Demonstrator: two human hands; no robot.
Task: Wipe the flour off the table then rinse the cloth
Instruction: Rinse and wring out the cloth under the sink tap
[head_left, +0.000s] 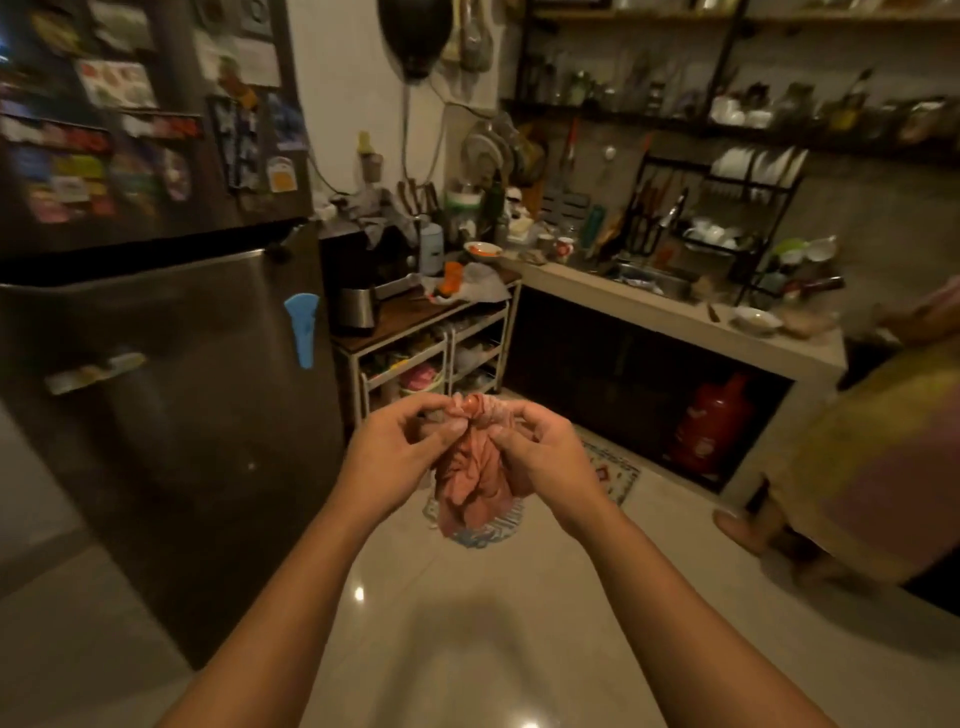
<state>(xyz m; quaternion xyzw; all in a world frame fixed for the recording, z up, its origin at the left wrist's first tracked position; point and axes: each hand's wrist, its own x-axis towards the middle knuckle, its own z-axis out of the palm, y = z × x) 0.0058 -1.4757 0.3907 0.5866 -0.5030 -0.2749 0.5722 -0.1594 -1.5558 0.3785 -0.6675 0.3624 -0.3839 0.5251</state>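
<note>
Steel fridge (156, 415) fills the left side, top door covered w/ magnets & papers, all blurred. Pale glossy tile floor (467, 649) runs underneath, w/ light reflections on it. Concrete tabletop (675, 317) spans the back right corner, cluttered w/ bowls, cups & bottles. A metal sink (654, 278) is set in it, & a black dish rack (727, 208) w/ white plates stands just behind. At the right edge, part of a second person in a yellow-purple garment (872, 457), blurred. Wood-topped shelf cart (431, 332) stands btwn fridge & tabletop. Red gas cylinder (714, 421) sits in the open space under the tabletop. Small patterned mat (613, 470) lies on the floor in front of it. Pink-orange cloth (470, 478) is held in the air at centre, above the floor, well apart from the sink; bunched at the top, rest hanging in folds. Left hand (395, 452) pinches the gathered top w/ thumb & fingers curled. Right hand (545, 449) grips the same bunch from the other side, fingers curled round it. The two hands are near each other. Blue clip (302, 330) sticks on the fridge's lower door.
</note>
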